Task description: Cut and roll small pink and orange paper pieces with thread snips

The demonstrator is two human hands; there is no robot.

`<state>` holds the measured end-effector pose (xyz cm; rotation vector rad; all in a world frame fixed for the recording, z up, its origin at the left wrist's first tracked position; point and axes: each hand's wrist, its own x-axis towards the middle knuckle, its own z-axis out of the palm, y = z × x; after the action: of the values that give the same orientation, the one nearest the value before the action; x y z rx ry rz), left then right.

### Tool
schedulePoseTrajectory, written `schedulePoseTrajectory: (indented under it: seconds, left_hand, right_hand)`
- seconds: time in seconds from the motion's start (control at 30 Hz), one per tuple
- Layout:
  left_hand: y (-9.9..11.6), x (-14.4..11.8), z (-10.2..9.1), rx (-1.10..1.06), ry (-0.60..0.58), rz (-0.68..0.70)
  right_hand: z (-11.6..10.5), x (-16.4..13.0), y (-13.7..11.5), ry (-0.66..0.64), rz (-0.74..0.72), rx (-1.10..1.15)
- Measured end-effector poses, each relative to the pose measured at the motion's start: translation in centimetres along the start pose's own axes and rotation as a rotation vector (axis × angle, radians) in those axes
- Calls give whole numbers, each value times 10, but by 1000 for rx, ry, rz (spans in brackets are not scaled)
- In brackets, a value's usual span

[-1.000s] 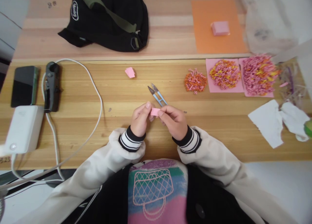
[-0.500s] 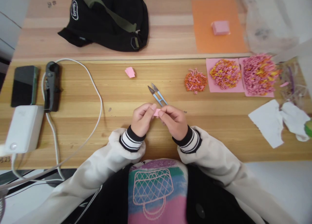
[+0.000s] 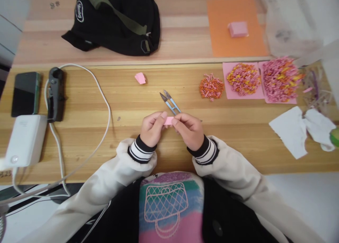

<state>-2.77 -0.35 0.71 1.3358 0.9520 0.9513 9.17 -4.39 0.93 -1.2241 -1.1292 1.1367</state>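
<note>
Between my two hands is a small strip of pink paper (image 3: pixel 168 121), stretched level just above the wooden table. My left hand (image 3: pixel 153 127) pinches its left end between thumb and fingers. At its right end, my right hand (image 3: pixel 188 129) is closed on it in the same way. Just beyond my fingertips lie blue-handled thread snips (image 3: pixel 171 101), blades pointing away and apart. Farther back to the left sits a little stack of pink paper pieces (image 3: pixel 140 78).
To the right are a pile of orange and pink paper bits (image 3: pixel 211 87) and two heaps on pink sheets (image 3: pixel 230 93). Crumpled tissue (image 3: pixel 288 132) lies nearer. A black bag (image 3: pixel 119 24) is at the back; a phone (image 3: pixel 25 93), white power bank (image 3: pixel 26 140) and cable (image 3: pixel 108 109) are left.
My hands have drawn slightly apart, the left one shifting a little left, so more of the pink paper strip shows between them. The snips and piles have stayed put.
</note>
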Motion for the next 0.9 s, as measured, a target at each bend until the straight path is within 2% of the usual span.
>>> schedulePoseTrajectory:
  seconds: [0.27,0.5,0.73,0.9]
  left_hand:
    - [-2,0,1,-9,8,23]
    - [-6,0,2,-179,0,42]
    - [-8,1,0,-253,-48,-54]
    - [-11,2,0,-330,1,-2]
  right_hand:
    - [1,0,-2,-4,-20,27]
    - [3,-1,-2,-43,-18,55]
    - [3,0,-3,-58,7,74]
    - [3,1,0,49,65,89]
